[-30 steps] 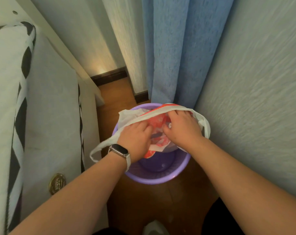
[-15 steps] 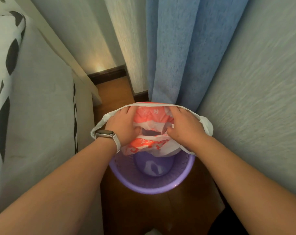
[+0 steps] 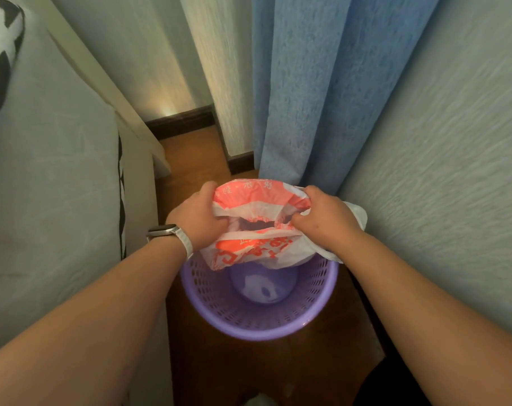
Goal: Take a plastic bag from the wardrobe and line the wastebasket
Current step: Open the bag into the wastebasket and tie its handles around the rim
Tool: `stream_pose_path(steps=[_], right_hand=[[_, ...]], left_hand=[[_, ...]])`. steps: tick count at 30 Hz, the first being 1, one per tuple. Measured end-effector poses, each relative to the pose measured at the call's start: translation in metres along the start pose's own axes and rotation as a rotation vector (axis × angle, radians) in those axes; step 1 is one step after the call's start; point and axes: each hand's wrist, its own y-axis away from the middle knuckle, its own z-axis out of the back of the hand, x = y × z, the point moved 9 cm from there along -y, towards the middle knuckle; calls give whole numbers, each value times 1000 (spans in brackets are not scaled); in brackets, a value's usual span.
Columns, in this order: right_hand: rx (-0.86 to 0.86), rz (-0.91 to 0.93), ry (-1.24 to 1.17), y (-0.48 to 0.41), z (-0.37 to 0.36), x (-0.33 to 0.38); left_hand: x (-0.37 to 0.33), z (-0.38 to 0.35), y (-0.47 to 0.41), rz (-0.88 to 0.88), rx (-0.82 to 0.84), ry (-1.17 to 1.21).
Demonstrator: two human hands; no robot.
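- Gripping the plastic bag [image 3: 259, 247], the left hand [image 3: 197, 221] and right hand [image 3: 326, 219] held it over the wastebasket's [image 3: 257, 325] far rim.
- Fingers of both hands were clamped on the bag's opening.
- A blue curtain [image 3: 316, 92] hung behind the wastebasket.

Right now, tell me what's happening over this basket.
A person is lining a purple wastebasket with a white and red plastic bag. The left hand and right hand each grip one side of the bag's mouth, stretching it open over the far part of the rim. The near part of the rim is still bare, and the inside of the basket shows below the bag. The basket stands on a wooden floor by a blue curtain.
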Motion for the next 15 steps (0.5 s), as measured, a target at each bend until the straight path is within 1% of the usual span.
stream_pose_path(steps=[2,4,6,8,10,12,15], right_hand=[[24,62,-42,5,2,7],[30,149,-42,13,5,15],[36,216,20,23,6,21],[12,276,71,34,9,24],[0,314,141,45,10,22],[4,332,179,57,11,18],[25,337,292,76,12,14]], left_hand=[[-5,6,10,-43,-57,31],[-15,15,23,-101,-144,-22],[-27,21,36,-202,-199,-97],[-42,21,50,-344,-213,-167],[-48,11,63,-423,-112,-235],[-45,-2,76,-421,28,-312],[-41,-10,95,-418,113,-422]])
